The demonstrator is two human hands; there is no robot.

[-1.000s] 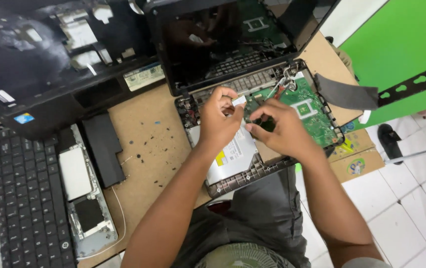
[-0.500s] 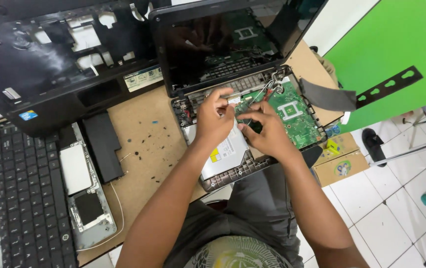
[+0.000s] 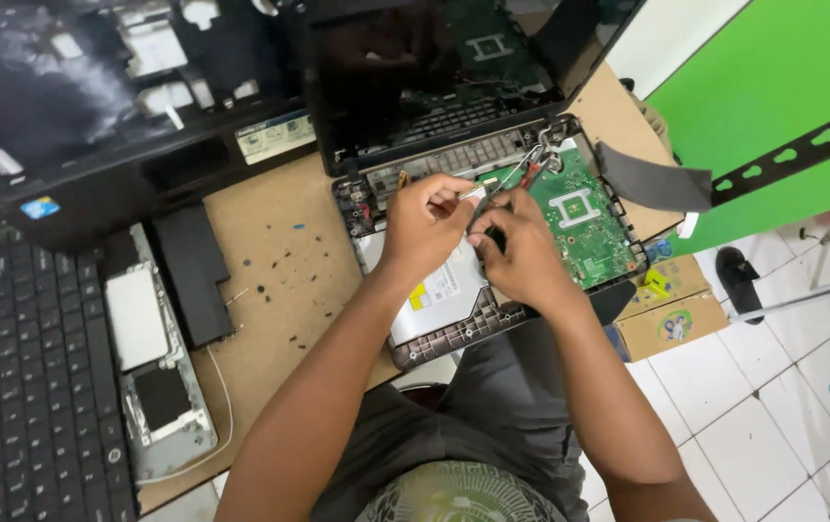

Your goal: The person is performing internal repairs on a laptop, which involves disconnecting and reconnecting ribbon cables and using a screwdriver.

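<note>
A laptop base (image 3: pixel 434 319), stripped of its top cover, lies under both hands on a brown pegboard-like table (image 3: pixel 280 251) speckled with small dark bits. Its shell is dark plastic with a ribbed edge; a flat grey metal drive (image 3: pixel 439 290) with a yellow label sits beneath the left wrist, and a green circuit board (image 3: pixel 584 217) with a pale square socket lies just right of the right hand.

Left hand (image 3: pixel 425 227): fingers curled narrow, thumb and forefinger pinched on a small pale strip (image 3: pixel 473 192), apparently a flat cable end. Right hand (image 3: pixel 521 246): curled nearly closed, fingertips meeting the same strip; whether it grips anything more, I cannot tell. The hands touch each other above the base's middle.

Beyond the hands, the glossy black screen (image 3: pixel 434 68) stands tilted back, with thin grey wires (image 3: pixel 531 159) and a hinge at its foot. Left of the left arm: a flat black battery (image 3: pixel 193 271), a silver palm-rest frame (image 3: pixel 149 367), a loose black keyboard (image 3: pixel 43 377), and another opened black laptop shell (image 3: pixel 96 106) farther off. Right of the right arm: a grey strip (image 3: pixel 652 184), a slotted black bracket (image 3: pixel 787 159) against a green panel (image 3: pixel 782 87), and a cardboard box (image 3: pixel 671 314) at the table edge.
</note>
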